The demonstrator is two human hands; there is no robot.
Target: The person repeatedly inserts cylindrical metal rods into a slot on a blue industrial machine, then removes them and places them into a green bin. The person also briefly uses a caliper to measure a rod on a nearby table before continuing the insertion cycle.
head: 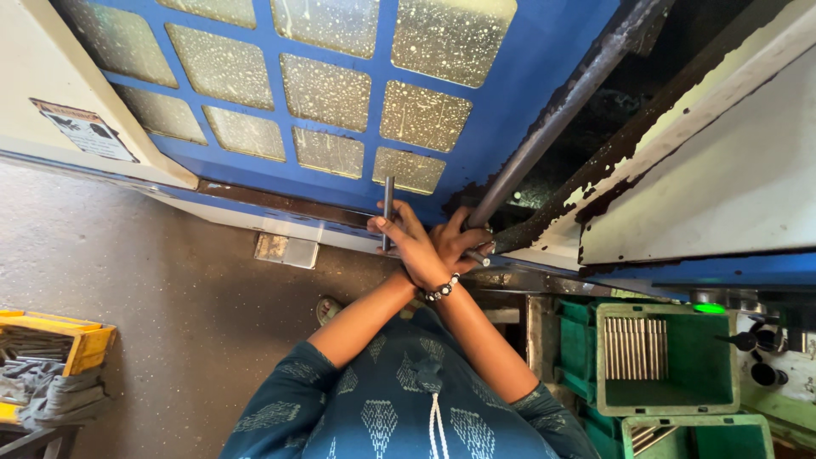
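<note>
The crossed hands, left hand (457, 242) and right hand (414, 246), work in a tight spot: the blue machine door with speckled glass panes (340, 93) blocks the way ahead, and the long dark steel handle bar (552, 110) slants across beside them. The grey speckled floor (170, 289) lies open on one side; green plastic crates of metal rods (663, 357) crowd the other.

The rod (388, 204) is smooth grey metal with a dull sheen. The door (544, 51) is painted blue metal, fairly glossy, and its panes (327, 92) look like clear plastic or glass, spattered and cloudy. The handle bar (544, 127) is bare dark steel, matt. White paint on the machine frame (705, 170) is chipped and flaking, with rusty brown metal showing beneath. The floor (153, 255) is rough, speckled grey concrete. The green bins (731, 365) are matt plastic and hold bright metal rods (633, 347). The shirt (399, 408) is soft printed teal cloth. The bracelet (442, 290) has glossy beads.
</note>
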